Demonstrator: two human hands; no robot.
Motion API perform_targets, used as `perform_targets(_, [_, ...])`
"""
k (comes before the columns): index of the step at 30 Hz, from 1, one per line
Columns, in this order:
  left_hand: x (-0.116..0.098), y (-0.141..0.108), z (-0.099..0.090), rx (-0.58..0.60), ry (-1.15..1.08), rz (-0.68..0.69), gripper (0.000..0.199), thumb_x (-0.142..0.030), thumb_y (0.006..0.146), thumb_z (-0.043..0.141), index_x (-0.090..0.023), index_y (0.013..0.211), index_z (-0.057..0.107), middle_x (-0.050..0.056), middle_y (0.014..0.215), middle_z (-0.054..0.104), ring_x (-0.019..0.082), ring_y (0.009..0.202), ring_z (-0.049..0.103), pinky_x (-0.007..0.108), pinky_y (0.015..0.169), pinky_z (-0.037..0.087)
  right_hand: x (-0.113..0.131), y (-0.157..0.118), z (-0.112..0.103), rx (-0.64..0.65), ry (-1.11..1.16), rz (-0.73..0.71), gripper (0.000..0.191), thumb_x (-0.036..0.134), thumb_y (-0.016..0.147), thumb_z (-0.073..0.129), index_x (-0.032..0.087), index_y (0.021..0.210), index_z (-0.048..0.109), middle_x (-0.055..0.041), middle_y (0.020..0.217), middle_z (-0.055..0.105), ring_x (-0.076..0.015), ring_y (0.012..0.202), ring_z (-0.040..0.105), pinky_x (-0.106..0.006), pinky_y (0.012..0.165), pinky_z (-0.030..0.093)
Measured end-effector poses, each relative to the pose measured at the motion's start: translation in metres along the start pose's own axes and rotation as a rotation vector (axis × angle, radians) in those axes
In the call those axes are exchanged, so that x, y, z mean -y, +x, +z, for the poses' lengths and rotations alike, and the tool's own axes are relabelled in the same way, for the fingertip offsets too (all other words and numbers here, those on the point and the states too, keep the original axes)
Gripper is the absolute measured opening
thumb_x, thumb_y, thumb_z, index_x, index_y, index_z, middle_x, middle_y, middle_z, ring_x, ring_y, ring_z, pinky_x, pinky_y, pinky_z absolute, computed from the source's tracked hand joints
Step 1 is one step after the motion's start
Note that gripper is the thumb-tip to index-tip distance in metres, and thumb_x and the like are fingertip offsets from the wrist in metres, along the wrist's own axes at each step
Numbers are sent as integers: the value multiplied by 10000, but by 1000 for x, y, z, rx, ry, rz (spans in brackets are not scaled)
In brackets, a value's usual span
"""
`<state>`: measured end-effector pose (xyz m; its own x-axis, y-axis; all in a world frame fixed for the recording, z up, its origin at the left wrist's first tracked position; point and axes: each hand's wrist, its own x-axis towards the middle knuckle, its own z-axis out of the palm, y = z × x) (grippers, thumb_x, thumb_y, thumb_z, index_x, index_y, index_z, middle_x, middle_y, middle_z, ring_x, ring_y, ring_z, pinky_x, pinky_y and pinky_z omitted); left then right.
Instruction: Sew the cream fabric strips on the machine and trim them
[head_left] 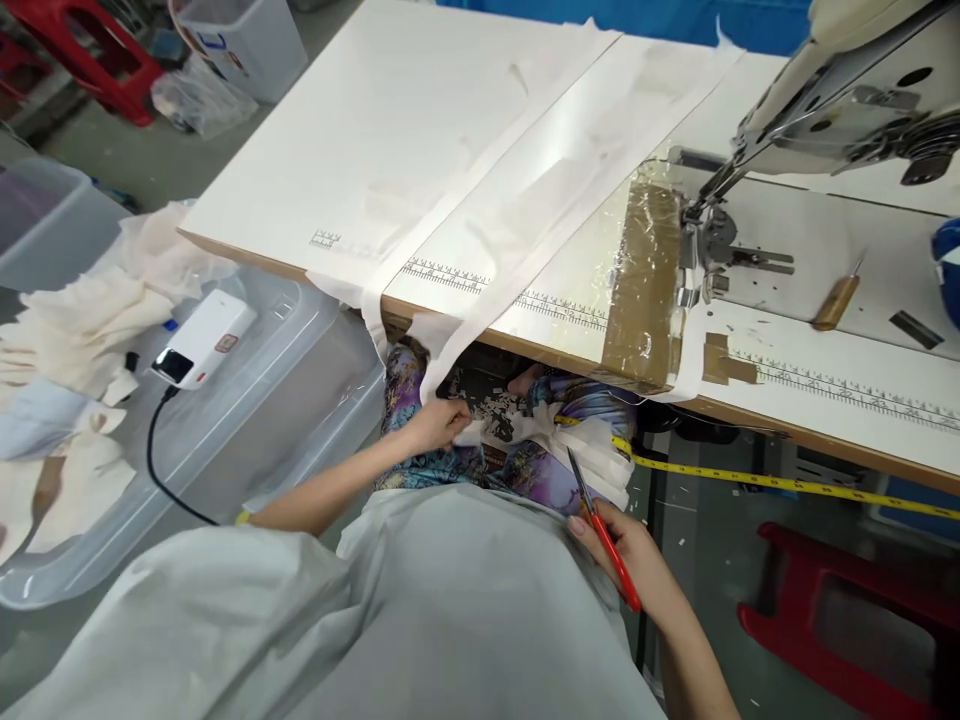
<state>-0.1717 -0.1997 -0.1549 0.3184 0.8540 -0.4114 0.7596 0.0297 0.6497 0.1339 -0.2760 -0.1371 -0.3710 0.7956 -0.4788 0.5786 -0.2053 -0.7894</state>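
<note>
Over the lap, my left hand is closed, its fingers pinching white fabric. More of this white fabric lies gathered across the patterned trousers. My right hand grips red-handled scissors at the right thigh, their dark, narrow blades pointing up and toward the fabric. From the table's front edge, a long white fabric strip hangs down near my left hand. A yellow measuring tape runs from the lap off to the right.
A sewing machine stands at the right of the white table, with a wooden-handled awl beside it. At left, a clear plastic bin bears a white device with a black cable. A red stool is at lower right.
</note>
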Motion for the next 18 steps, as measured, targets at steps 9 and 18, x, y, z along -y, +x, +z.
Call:
perform_targets(9, [-56,-24,17,128,-1203,-104,549,-553,695,756,-138,998,562,65,813,715,207,765,730,225,593,534,28,24,-11,166,29,-49,430,599,872,531,225,702,405,49,648,382,-127,602,382,-252,535,341])
perform_targets(18, [-56,-26,15,180,-1193,-139,531,-616,690,725,-137,843,552,41,628,694,172,584,706,180,473,467,46,43,-20,351,-20,-69,457,634,860,493,233,679,369,47,649,309,-126,587,301,-255,504,254])
